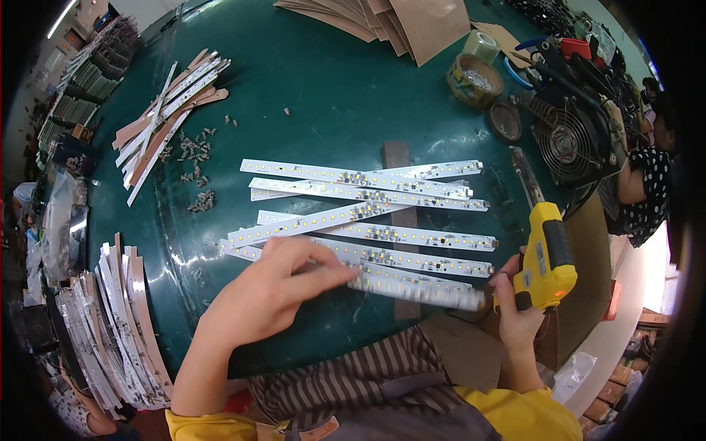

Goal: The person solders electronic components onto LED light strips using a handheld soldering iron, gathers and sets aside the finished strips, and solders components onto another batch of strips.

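Observation:
My left hand [276, 287] pinches a white LED strip board [423, 294] near its left end; the board is smeared by motion. My right hand [516, 312] is wrapped round the grip of a yellow and black soldering gun [546, 253], its metal tip [525, 173] pointing away from me. A small red light glows on its body. Beyond my left hand, several LED strip boards [434, 235] lie fanned and crossing one another, with small parts near their middles and right ends. They rest across a dark flat bar [397, 153] on the green table.
More strips lie piled at the far left [173, 110] and near left [114, 323]. Small metal parts [195, 147] are scattered between. Brown cardboard sheets [412, 26], a round tub [474, 79] and a fan [565, 140] stand farther off. Another person [647, 184] is at the right.

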Tool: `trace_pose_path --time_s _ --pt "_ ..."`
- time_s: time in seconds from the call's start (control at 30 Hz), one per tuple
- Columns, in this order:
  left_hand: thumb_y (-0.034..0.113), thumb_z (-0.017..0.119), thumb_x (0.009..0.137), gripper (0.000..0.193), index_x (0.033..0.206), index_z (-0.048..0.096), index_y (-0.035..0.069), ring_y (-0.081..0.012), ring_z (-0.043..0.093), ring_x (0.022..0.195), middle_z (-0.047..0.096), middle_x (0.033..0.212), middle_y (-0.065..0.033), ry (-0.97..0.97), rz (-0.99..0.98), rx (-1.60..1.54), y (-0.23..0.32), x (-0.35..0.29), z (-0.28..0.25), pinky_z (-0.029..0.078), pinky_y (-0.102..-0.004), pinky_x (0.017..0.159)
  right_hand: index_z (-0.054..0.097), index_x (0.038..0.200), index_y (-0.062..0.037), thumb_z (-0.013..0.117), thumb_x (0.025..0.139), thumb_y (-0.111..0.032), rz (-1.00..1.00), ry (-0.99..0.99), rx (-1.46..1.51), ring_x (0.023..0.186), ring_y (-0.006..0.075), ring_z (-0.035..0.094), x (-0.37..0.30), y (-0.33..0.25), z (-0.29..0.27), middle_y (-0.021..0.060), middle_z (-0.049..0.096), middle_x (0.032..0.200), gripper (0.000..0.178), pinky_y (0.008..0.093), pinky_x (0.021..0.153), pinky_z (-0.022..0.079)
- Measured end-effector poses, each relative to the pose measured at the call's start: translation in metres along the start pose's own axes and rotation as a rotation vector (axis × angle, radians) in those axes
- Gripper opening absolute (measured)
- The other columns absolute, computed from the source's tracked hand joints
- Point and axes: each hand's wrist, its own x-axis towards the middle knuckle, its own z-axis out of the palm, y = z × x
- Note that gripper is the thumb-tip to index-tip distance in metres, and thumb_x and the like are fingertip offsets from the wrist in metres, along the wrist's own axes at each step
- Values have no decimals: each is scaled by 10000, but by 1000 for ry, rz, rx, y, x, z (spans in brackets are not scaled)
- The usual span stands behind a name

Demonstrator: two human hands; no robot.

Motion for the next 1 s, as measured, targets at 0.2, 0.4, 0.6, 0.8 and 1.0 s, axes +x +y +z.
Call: trace_pose_path --time_s 0.2,0.4,0.6,0.8,1.0 --pt "-83 609 676 443 1089 707 45 -271 625 1024 653 1087 -83 -33 126 -23 1 -17 23 450 -391 920 412 1340 3 617 893 36 -13 48 21 794 115 588 -2 -5 3 54 583 974 493 225 692 481" --pt "-45 621 695 419 1103 685 29 -256 623 1078 649 1114 -93 92 128 70 -5 -19 36 441 -417 937 433 1340 7 606 908 22 -35 44 6 780 108 568 -8 -10 1 62 590 1010 466 224 693 473" --pt "-22 671 693 372 1051 710 74 -238 633 1039 669 1110 -74 125 195 94 -3 -25 28 458 -410 892 397 1354 24 548 945 -26 -146 11 41 734 113 519 -7 -10 -5 108 571 1032 438 241 670 413" --pt "15 678 792 95 872 726 35 -310 667 820 697 845 -130 584 -250 268 -45 -21 -24 508 -393 757 387 1371 79 637 944 -324 -136 77 4 705 111 548 -8 -13 -9 109 578 1008 638 238 624 433" --pt "126 744 807 173 942 740 18 -221 684 766 718 854 -121 666 -521 424 -109 11 -61 532 -315 717 379 1375 66 548 973 -157 -212 -25 29 665 93 522 -11 -13 -6 110 569 1008 490 207 633 403"
